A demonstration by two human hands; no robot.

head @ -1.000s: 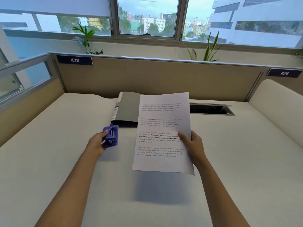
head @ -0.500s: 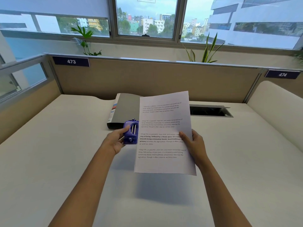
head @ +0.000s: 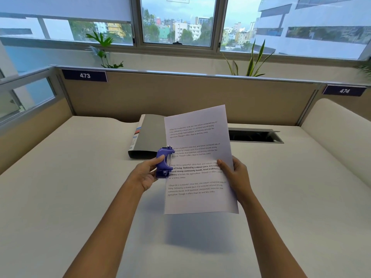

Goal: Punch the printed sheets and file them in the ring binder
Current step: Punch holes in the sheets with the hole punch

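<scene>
I hold up printed sheets [head: 198, 159] above the desk, tilted slightly, with black text on white. My right hand [head: 233, 173] pinches their right edge, thumb on the front. My left hand [head: 147, 173] grips a small purple hole punch [head: 164, 162], whose mouth sits over the sheets' left edge at mid height. A grey ring binder [head: 148, 137] lies closed on the desk behind the sheets, spine to the left, partly hidden by the paper.
The white desk [head: 80, 197] is walled by beige partitions [head: 180, 97] at the back and left. An open cable slot [head: 255, 135] is set in the desk right of the binder. A raised white panel [head: 337, 133] borders the right side.
My left hand carried the punch rightward from beside the sheets onto their left edge. The sheets tilted a little and stayed in my right hand.
</scene>
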